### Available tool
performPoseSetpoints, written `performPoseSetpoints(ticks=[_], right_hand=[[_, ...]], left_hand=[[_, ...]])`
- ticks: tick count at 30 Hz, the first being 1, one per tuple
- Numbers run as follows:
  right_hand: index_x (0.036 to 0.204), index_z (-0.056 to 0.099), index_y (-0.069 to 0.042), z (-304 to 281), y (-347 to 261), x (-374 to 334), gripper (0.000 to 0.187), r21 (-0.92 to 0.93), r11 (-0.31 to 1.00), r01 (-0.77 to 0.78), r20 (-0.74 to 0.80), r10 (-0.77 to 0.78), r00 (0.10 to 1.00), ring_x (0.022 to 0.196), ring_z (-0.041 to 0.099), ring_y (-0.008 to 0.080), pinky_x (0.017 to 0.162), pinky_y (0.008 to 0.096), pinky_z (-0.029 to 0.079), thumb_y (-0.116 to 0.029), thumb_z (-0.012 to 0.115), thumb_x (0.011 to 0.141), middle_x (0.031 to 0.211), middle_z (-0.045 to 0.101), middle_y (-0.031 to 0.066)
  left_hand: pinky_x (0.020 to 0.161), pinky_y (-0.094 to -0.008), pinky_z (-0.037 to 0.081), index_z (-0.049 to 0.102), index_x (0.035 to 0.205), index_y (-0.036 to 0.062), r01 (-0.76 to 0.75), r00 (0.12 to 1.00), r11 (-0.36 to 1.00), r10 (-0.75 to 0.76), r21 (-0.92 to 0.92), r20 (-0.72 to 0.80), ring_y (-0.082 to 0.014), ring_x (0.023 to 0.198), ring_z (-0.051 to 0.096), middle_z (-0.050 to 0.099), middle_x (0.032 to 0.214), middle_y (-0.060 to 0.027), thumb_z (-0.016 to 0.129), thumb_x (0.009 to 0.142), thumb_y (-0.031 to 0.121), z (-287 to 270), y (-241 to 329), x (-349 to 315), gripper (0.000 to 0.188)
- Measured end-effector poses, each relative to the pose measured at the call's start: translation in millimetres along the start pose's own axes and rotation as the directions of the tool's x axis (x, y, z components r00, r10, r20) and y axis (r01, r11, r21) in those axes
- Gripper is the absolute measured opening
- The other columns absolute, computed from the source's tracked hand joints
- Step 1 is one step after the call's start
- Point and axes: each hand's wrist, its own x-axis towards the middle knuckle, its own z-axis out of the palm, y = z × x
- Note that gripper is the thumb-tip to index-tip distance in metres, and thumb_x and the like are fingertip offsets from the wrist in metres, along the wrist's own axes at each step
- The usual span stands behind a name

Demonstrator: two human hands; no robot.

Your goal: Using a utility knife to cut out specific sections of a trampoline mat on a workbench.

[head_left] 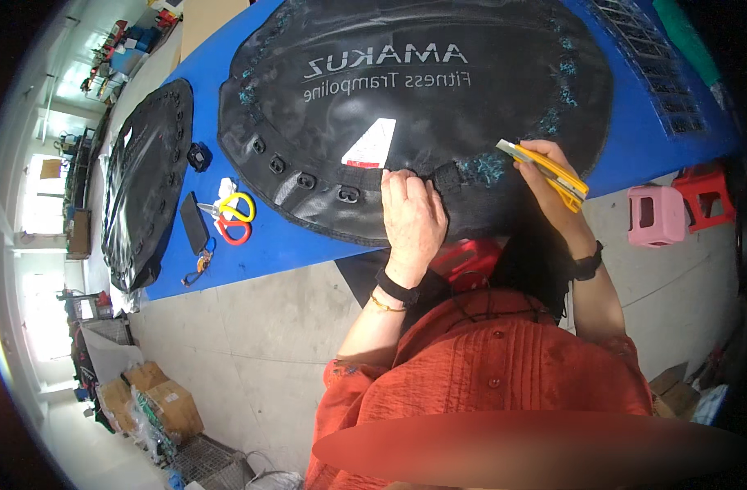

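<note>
A round black trampoline mat (439,122) with pale lettering and teal patterned patches lies on the blue table. My left hand (414,216) is closed at its near border, fingers bunched on the mat beside a white label with a red strip (371,147). What exactly lies under those fingertips is hidden. In my right hand (550,184) is a yellow utility knife (563,186), gripped over the mat's right part with its tip pointing up and left. Black plastic loops (305,181) line the border left of my left hand.
Scissors with yellow and red handles (236,219) lie on the blue table (202,269), next to a dark flat bar (193,222). A second black mat (144,188) is at the far left. Pink (655,215) and red (706,198) stools stand to the right.
</note>
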Motion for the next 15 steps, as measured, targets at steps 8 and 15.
performPoseSetpoints(ticks=[8, 15], right_hand=[[0.123, 0.062, -0.003, 3.8, -4.5, 0.9, 0.027, 0.042, 0.999, 0.002, -0.012, -0.001, 1.0, 0.096, 0.06, 0.0081, 0.085, 0.0258, 0.05, -0.019, 0.067, 0.102, 0.111, 0.065, 0.0019], [0.122, 0.063, -0.002, 1.3, 4.9, 0.8, 0.026, -0.019, 0.998, 0.059, -0.006, -0.059, 0.998, 0.097, 0.06, 0.0087, 0.086, 0.0253, 0.05, -0.019, 0.067, 0.102, 0.112, 0.065, 0.0031]], left_hand=[[0.098, -0.0506, 0.046, 0.058, 0.103, -0.0071, -0.019, 1.0, 1.0, 0.019, 0.019, -0.003, -0.0462, 0.11, 0.055, 0.058, 0.113, -0.0263, 0.067, 0.091, 0.005, 1.1, -3.9, -0.7, 0.02], [0.098, -0.0505, 0.046, 0.057, 0.104, -0.0069, -0.028, 1.0, 1.0, 0.028, 0.013, -0.007, -0.0464, 0.109, 0.055, 0.058, 0.113, -0.0264, 0.067, 0.09, 0.005, 0.9, -3.4, -1.0, 0.021]])
